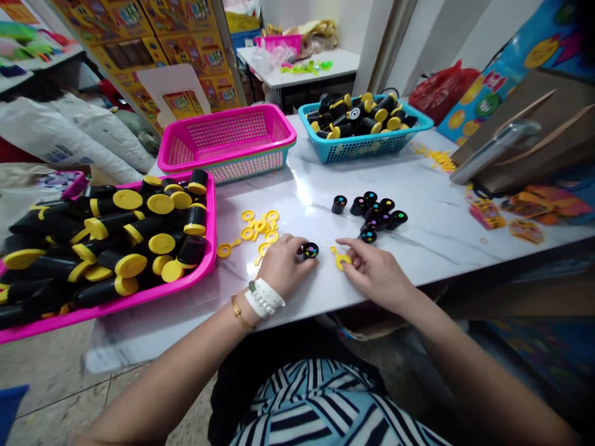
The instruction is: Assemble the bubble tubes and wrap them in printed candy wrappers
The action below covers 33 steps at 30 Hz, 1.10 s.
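Note:
My left hand (281,263) rests on the white table (418,186), its fingers closed round a small black cap with coloured dots (310,250). My right hand (372,269) lies just to the right, pinching a small yellow ring piece (340,258) against the tabletop. A scatter of yellow rings (260,229) lies left of my left hand. Several more black dotted caps (374,212) stand in a cluster beyond my right hand.
A pink tray (211,210) at the left holds several black tubes with yellow caps. An empty pink basket (227,139) and a blue basket (367,145) of black and yellow parts stand at the back. A phone (495,152) leans on brown board at right.

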Each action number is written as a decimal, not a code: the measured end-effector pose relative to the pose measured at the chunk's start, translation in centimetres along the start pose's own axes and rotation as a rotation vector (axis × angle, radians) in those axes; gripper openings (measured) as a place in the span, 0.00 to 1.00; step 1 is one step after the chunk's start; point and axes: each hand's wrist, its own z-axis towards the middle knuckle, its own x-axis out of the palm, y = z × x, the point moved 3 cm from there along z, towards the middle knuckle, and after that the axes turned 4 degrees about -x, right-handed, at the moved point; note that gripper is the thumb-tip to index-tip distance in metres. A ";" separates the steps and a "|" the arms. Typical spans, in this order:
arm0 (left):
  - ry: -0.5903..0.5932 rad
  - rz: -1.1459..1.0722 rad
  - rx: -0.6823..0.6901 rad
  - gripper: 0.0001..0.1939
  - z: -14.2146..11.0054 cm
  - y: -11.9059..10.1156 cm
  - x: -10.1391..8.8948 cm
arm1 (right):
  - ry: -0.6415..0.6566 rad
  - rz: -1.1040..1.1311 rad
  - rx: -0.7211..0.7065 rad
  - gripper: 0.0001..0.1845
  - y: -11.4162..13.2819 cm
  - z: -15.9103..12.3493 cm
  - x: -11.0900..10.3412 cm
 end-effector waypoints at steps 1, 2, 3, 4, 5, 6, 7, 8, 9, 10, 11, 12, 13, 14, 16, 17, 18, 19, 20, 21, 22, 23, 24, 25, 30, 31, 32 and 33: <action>0.000 -0.010 -0.001 0.14 -0.7 0.3 -0.1 | 0.000 0.056 0.042 0.21 -0.2 0.4 0.0; -0.004 -0.017 0.003 0.14 -1.2 0.5 -0.2 | 0.001 0.115 0.089 0.20 -0.3 0.7 0.1; -0.013 -0.021 0.014 0.14 -1.6 0.7 -0.2 | -0.002 0.186 0.137 0.19 -0.4 0.8 0.0; -0.029 -0.019 0.027 0.13 -1.9 0.9 -0.1 | -0.018 0.272 0.188 0.19 -0.4 0.7 -0.1; -0.047 -0.014 0.038 0.13 -2.1 1.0 -0.1 | -0.053 0.363 0.236 0.18 -0.3 0.3 -0.4; -0.063 -0.008 0.047 0.13 -2.2 1.0 0.0 | -0.104 0.452 0.273 0.18 -0.3 -0.2 -0.8; -0.074 -0.003 0.053 0.12 -2.2 1.1 0.1 | -0.167 0.527 0.295 0.19 -0.2 -1.0 -1.3; -0.079 0.001 0.053 0.13 -2.2 1.2 0.2 | -0.228 0.584 0.302 0.19 -0.2 -2.0 -1.7; -0.081 0.001 0.051 0.14 -2.2 1.2 0.4 | -0.277 0.623 0.301 0.19 -0.2 -3.0 -2.1; -0.089 -0.001 0.048 0.16 -2.2 1.3 0.5 | -0.299 0.647 0.302 0.19 -0.3 -4.1 -2.4; -0.103 -0.004 0.047 0.19 -2.2 1.3 0.5 | -0.293 0.655 0.314 0.18 -0.3 -5.2 -2.5; -0.122 -0.004 0.053 0.22 -2.2 1.3 0.6 | -0.276 0.641 0.329 0.17 -0.4 -6.2 -2.4; -0.145 -0.002 0.069 0.24 -2.3 1.2 0.6 | -0.259 0.599 0.336 0.15 -0.4 -6.9 -2.3; -0.171 0.001 0.094 0.25 -2.4 1.0 0.5 | -0.246 0.538 0.331 0.12 -0.3 -7.4 -2.1; -0.236 0.007 0.152 0.24 -2.8 0.6 0.1 | -0.239 0.446 0.308 0.09 -0.4 -7.5 -1.7; -0.273 0.005 0.175 0.22 -3.0 0.3 -0.2 | -0.244 0.443 0.304 0.08 -0.6 -7.2 -1.5; -0.313 0.001 0.190 0.21 -3.2 0.1 -0.6 | -0.256 0.466 0.316 0.07 -0.9 -6.9 -1.4; -0.350 -0.002 0.200 0.20 -3.4 -0.1 -0.9 | -0.280 0.498 0.343 0.06 -1.4 -6.5 -1.5; -0.381 -0.002 0.207 0.20 -3.7 -0.3 -1.3 | -0.321 0.525 0.376 0.05 -1.9 -6.4 -1.7; -0.405 0.000 0.212 0.18 -4.1 -0.4 -1.6 | -0.373 0.531 0.401 0.04 -2.4 -6.4 -2.0; -0.419 0.002 0.216 0.17 -4.5 -0.5 -1.8 | -0.429 0.515 0.406 0.03 -2.8 -6.7 -2.4; -0.426 0.004 0.219 0.15 -5.1 -0.5 -1.9 | -0.473 0.485 0.393 0.02 -3.1 -7.2 -2.9; -0.422 0.003 0.218 0.14 -5.7 -0.4 -1.9 | -0.493 0.448 0.358 0.01 -3.1 -7.9 -3.3; -0.412 0.004 0.213 0.14 -6.2 -0.3 -1.9 | -0.486 0.414 0.309 0.02 -3.0 -8.6 -3.6; -0.382 0.058 0.148 0.21 -6.6 -0.2 -1.2 | -0.245 0.460 0.239 0.03 -1.6 -12.0 -2.2; -0.368 0.051 0.128 0.24 -5.9 -0.3 -1.0 | -0.178 0.528 0.281 0.02 -1.3 -12.3 -1.4; -0.344 0.032 0.103 0.27 -5.2 -0.6 -0.7 | -0.096 0.601 0.328 0.03 -0.9 -12.5 -0.5; -0.315 0.005 0.080 0.29 -4.3 -0.8 -0.5 | -0.003 0.668 0.370 0.04 -0.4 -12.5 0.3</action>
